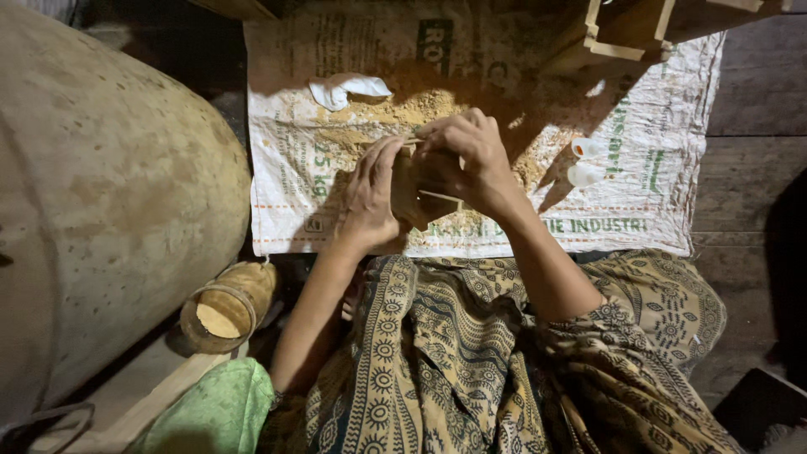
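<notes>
While the small brown bundle point(414, 197) sits upright-to-tilted between both hands above the printed sack point(639, 168), I see my left hand point(370, 197) cupping its near side and my right hand point(466, 155) closed over its top, pinching a thin strip point(439, 196).

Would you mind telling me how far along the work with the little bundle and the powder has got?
One bamboo cup beside the lap already holds pale powder. The left hand and right hand grip a brown bundle with a thin strip around it. Loose tan powder still lies on the woven sack.
</notes>
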